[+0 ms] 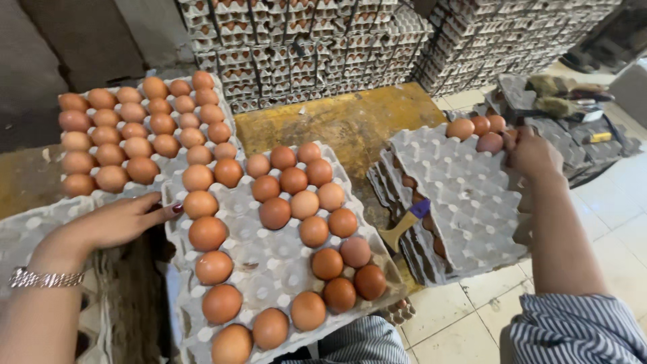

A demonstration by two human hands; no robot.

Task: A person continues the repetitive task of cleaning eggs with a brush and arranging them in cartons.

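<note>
Egg tray [266,259], centre: left hand [118,221] flat, released, at nine o'clock; right hand [534,155] grasping eggs [480,131] at two o'clock.

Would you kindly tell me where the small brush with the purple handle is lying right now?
In the head view, the small brush with the purple handle lies right of centre, on the left edge of the grey pulp egg tray stack, beside the half-filled tray of brown eggs.

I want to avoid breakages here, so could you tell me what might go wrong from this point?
The middle tray juts past the table edge, so it could tip. The right hand reaches the eggs on a tilted, uneven stack of trays; they might roll. The left hand only steadies one edge.
</note>
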